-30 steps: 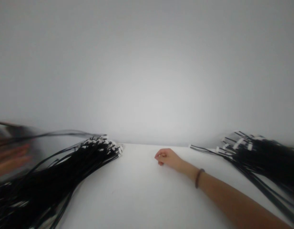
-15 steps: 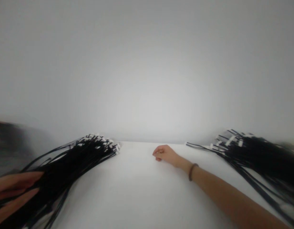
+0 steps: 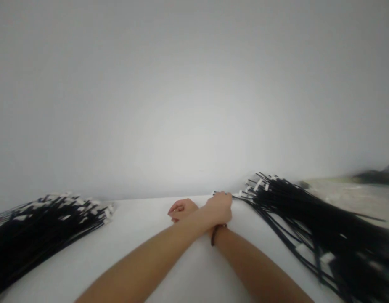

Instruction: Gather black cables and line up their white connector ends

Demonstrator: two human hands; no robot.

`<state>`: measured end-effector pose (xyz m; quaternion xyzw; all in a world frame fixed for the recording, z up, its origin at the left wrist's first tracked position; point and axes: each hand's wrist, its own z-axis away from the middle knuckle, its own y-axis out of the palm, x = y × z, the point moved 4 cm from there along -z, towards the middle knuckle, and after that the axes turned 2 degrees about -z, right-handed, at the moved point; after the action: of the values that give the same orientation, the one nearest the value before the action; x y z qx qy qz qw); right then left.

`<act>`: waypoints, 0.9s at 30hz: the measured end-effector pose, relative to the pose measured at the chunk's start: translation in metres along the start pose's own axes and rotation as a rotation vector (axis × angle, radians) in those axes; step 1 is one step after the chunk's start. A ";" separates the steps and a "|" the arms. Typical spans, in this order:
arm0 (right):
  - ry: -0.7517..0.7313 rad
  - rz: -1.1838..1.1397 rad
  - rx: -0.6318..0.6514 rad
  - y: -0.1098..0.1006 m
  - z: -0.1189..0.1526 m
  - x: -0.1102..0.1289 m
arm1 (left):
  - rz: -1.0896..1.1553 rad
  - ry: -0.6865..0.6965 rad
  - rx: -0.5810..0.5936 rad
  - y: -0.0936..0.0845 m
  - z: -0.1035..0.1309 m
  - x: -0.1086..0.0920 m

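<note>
left hand [image 3: 218, 207] at right cable bundle [image 3: 310, 219]

You could not see how your left hand [image 3: 218, 207] was set at its fingertips: the fingers pointed away from the camera toward the right-hand bundle of black cables [image 3: 308, 219], and whether they touched a cable was too small to tell. Your right hand [image 3: 181, 209] lay partly behind the left wrist, so its grip stayed hidden. The right-hand bundle ran off the picture's lower right edge and smeared into blur there. The left-hand bundle of black cables [image 3: 39, 223] was cut by the left edge. A dark shape [image 3: 375, 176] at the far right was too blurred to name.
</note>
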<state>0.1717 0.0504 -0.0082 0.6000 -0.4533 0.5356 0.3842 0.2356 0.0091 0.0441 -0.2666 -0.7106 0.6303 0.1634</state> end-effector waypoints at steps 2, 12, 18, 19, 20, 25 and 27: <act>0.006 0.055 0.147 0.003 0.000 0.004 | -0.024 -0.004 0.021 0.021 -0.031 -0.004; 0.062 -0.074 -0.069 -0.004 0.000 0.012 | -0.105 -0.044 0.014 0.026 -0.040 0.006; 0.028 -0.041 -0.029 -0.004 -0.007 -0.002 | -0.082 -0.123 -0.288 0.004 -0.028 0.012; 0.032 -0.083 -0.006 -0.005 -0.008 -0.004 | -0.071 -0.153 -0.367 -0.002 -0.028 0.018; 0.041 -0.145 0.027 -0.006 -0.009 -0.006 | -0.049 -0.169 -0.439 -0.008 -0.027 0.026; -0.026 -0.612 0.091 -0.009 -0.008 0.000 | 0.169 -0.208 -0.774 -0.037 -0.012 0.089; 0.006 -0.700 0.046 -0.016 -0.009 0.001 | 0.291 -0.259 -0.913 -0.046 -0.001 0.120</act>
<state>0.1841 0.0633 -0.0061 0.7259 -0.2071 0.3832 0.5322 0.1318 0.0768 0.0767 -0.3271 -0.8839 0.2990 -0.1494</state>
